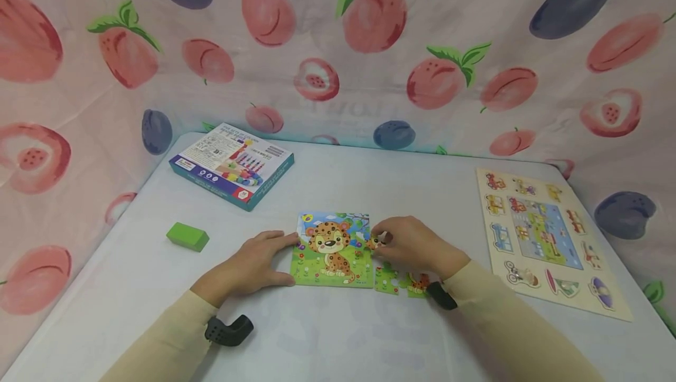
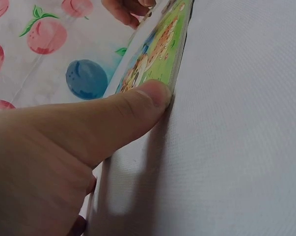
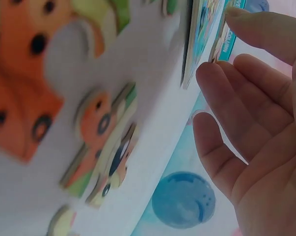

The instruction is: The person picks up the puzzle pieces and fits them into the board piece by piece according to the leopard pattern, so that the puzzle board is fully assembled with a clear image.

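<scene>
A square puzzle board (image 1: pixel 331 267) with a leopard cub on grass lies flat in front of me. My left hand (image 1: pixel 248 267) steadies its left side, with thumb and forefinger stretched out to the edge. In the left wrist view, the thumb (image 2: pixel 128 115) presses at the board's corner. To the right of the board, my right hand (image 1: pixel 412 244) pinches a small puzzle piece (image 3: pixel 219 42) between thumb and fingertips. Loose pieces lie below that hand, among them a green flowered piece (image 1: pixel 386 281) and an orange spotted piece (image 1: pixel 418 284).
A flat cardboard box (image 1: pixel 232 162) sits at the back left, with a green block (image 1: pixel 187 236) nearer me. On the right lies a wooden vehicle puzzle board (image 1: pixel 499 253). Behind the white table (image 1: pixel 338 341) hangs a fruit-patterned cloth (image 1: pixel 348 112).
</scene>
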### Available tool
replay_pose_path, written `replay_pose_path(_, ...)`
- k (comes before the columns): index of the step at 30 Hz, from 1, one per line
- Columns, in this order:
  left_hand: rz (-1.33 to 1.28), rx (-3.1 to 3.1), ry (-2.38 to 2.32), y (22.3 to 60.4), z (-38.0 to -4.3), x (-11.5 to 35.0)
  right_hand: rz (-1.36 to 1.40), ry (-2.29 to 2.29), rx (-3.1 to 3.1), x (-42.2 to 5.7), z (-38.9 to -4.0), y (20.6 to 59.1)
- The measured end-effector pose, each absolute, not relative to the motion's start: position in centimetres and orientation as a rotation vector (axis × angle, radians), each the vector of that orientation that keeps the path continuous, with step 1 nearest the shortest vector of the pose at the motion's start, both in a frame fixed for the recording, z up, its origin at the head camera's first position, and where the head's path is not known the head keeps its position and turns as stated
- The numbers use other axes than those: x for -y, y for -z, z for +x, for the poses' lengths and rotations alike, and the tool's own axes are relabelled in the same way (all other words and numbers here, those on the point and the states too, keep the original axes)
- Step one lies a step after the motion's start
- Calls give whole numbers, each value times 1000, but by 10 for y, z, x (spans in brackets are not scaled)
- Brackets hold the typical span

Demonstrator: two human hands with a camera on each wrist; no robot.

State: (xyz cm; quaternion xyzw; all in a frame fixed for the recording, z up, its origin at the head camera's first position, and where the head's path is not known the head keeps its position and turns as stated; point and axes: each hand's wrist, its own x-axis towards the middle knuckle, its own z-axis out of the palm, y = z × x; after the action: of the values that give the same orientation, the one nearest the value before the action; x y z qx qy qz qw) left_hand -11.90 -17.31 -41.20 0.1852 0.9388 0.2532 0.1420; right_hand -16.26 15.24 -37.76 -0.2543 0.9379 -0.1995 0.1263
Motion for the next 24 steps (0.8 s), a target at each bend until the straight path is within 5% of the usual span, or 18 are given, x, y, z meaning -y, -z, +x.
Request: replay_pose_path(24, 517, -2721, -743, 411, -120, 173, -1026, 516, -2714, -105, -167, 384)
